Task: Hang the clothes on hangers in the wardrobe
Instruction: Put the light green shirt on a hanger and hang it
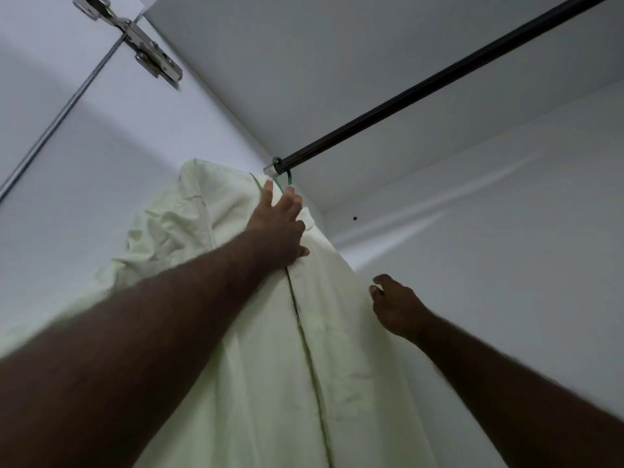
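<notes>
Gleaming at the upper left, a metal hinge (135, 35) is joining the white wardrobe door (44, 204) to the cabinet side, and a thin metal strip (57, 119) is running down the door below it. Further right, a pale green shirt (270, 366) is hanging inside the wardrobe, its left shoulder bunching in creases and its buttoned front running down the middle. The left hand (280, 228) is reaching up and pressing against the shirt just below the collar, its fingers (268, 194) straight and spread, the thumb lying on the cloth, gripping nothing. Just above them, the green hanger hook (282, 175) is looping over the dark rail (439, 82) at its very end, beside a clear bracket (270, 169) (the rest of the hanger is hiding under the cloth). The rail is slanting away toward the upper right corner. Lower and further right, the right hand (395, 309) is hovering at the shirt's right edge with its fingers curled; whether it is pinching the fabric cannot be told through the blur. Beyond it, the white back panel (506, 231) is showing one small dark hole (355, 218).
</notes>
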Available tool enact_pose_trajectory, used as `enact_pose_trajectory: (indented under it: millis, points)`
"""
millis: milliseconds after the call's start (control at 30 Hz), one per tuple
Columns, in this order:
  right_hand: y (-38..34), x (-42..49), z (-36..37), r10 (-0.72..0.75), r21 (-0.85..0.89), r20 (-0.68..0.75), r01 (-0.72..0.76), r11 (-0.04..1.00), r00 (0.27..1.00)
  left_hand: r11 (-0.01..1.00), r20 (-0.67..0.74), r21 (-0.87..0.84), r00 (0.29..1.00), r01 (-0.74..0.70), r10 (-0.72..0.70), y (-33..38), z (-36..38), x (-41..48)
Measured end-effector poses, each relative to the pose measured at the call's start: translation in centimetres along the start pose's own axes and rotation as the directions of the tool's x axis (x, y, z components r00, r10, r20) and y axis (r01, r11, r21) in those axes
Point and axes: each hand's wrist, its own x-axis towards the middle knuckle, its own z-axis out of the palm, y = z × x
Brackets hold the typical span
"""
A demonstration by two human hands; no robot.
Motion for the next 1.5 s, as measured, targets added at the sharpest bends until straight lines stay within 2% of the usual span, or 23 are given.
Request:
enact_pose_trajectory:
  millis: [133, 200, 333, 400, 500, 567, 633, 667, 733, 800, 833, 867, 900, 967, 1000, 1033, 1100, 1167, 1300, 1400, 1467, 1500]
  points:
    - [4.8, -0.6, 0.4, 0.226, 0.084, 0.058, -0.230, 0.969, 0.972, 0.948, -0.028, -0.154, 0.961, -0.277, 0.276, 4.7, -0.6, -1.3]
    - [6.3, -1.1, 1.3, 0.289, 0.088, 0.116, -0.300, 0.950, 0.950, 0.900, 0.005, -0.269, 0.934, -0.342, 0.357, 6.9, -1.1, -1.8]
    - [8.0, -2.5, 4.1, 0.279, 0.140, 0.212, -0.311, 0.940, 0.937, 0.855, 0.083, -0.419, 0.925, -0.304, 0.370, 8.8, -1.9, -2.5]
    - [8.3, -3.3, 5.0, 0.262, 0.243, 0.294, -0.337, 0.910, 0.919, 0.857, 0.120, -0.431, 0.924, -0.282, 0.364, 9.1, -1.9, -3.0]
    - [8.4, -3.7, 6.1, 0.254, 0.254, 0.437, -0.389, 0.885, 0.863, 0.863, 0.171, -0.427, 0.913, -0.271, 0.371, 9.2, -1.2, -3.9]
    - [8.5, -3.8, 6.7, 0.236, 0.323, 0.478, -0.418, 0.849, 0.846, 0.861, 0.198, -0.443, 0.910, -0.249, 0.364, 9.2, -0.7, -4.3]
    - [8.5, -3.8, 7.0, 0.211, 0.433, 0.432, -0.406, 0.805, 0.877, 0.863, 0.214, -0.452, 0.912, -0.224, 0.349, 9.2, -0.6, -4.4]
    - [8.5, -3.8, 7.0, 0.190, 0.491, 0.365, -0.362, 0.793, 0.911, 0.864, 0.215, -0.455, 0.915, -0.214, 0.340, 9.1, -0.6, -4.3]
    - [9.1, -3.6, 6.8, 0.174, 0.595, 0.142, -0.224, 0.772, 0.974, 0.867, 0.214, -0.459, 0.923, -0.195, 0.321, 8.9, -0.6, -4.3]
    - [9.4, -3.4, 5.5, 0.213, 0.583, -0.062, -0.137, 0.801, 0.975, 0.867, 0.225, -0.475, 0.930, -0.155, 0.289, 8.6, -0.5, -4.3]
    - [9.4, -3.6, 4.4, 0.229, 0.613, -0.089, -0.128, 0.779, 0.969, 0.864, 0.237, -0.488, 0.933, -0.125, 0.270, 8.5, -0.5, -4.4]
    - [9.2, -4.0, 3.2, 0.239, 0.704, -0.044, -0.140, 0.697, 0.970, 0.861, 0.249, -0.498, 0.935, -0.099, 0.251, 8.3, -0.4, -4.4]
    - [9.0, -4.4, 2.1, 0.195, 0.805, 0.057, -0.161, 0.570, 0.979, 0.860, 0.259, -0.504, 0.936, -0.080, 0.238, 8.2, -0.4, -4.5]
    - [8.7, -5.7, -0.4, -0.040, 0.904, 0.270, -0.239, 0.355, 0.962, 0.848, 0.279, -0.526, 0.932, -0.055, 0.233, 8.1, -0.5, -4.4]
    - [8.7, -6.3, -1.5, -0.124, 0.903, 0.313, -0.255, 0.347, 0.942, 0.833, 0.285, -0.552, 0.928, -0.045, 0.239, 8.0, -0.6, -4.3]
    - [8.9, -6.4, -1.7, -0.132, 0.891, 0.316, -0.247, 0.381, 0.939, 0.814, 0.289, -0.581, 0.926, -0.033, 0.244, 7.9, -0.8, -4.3]
    - [9.2, -6.6, -0.9, -0.007, 0.739, 0.234, -0.173, 0.651, 0.972, 0.775, 0.292, -0.631, 0.927, 0.004, 0.233, 7.9, -1.5, -4.2]
    - [9.4, -6.6, 0.4, 0.080, 0.574, 0.153, -0.154, 0.804, 0.985, 0.751, 0.280, -0.660, 0.940, 0.042, 0.193, 7.6, -2.4, -4.0]
    - [7.2, -7.2, 2.3, -0.074, 0.657, 0.330, -0.173, 0.734, 0.941, 0.787, 0.261, -0.611, 0.959, 0.078, 0.108, 6.3, -3.9, -3.9]
    - [6.0, -6.6, 4.8, -0.057, 0.680, 0.418, -0.270, 0.682, 0.907, 0.809, 0.337, -0.580, 0.932, 0.097, 0.130, 5.0, -4.6, -4.2]
    - [6.1, -6.2, 7.4, -0.037, 0.642, 0.465, -0.308, 0.702, 0.885, 0.833, 0.393, -0.546, 0.906, 0.092, 0.157, 4.2, -4.7, -4.3]
    - [6.2, -6.2, 8.1, -0.028, 0.645, 0.437, -0.292, 0.706, 0.899, 0.850, 0.412, -0.520, 0.896, 0.083, 0.164, 3.9, -4.7, -4.5]
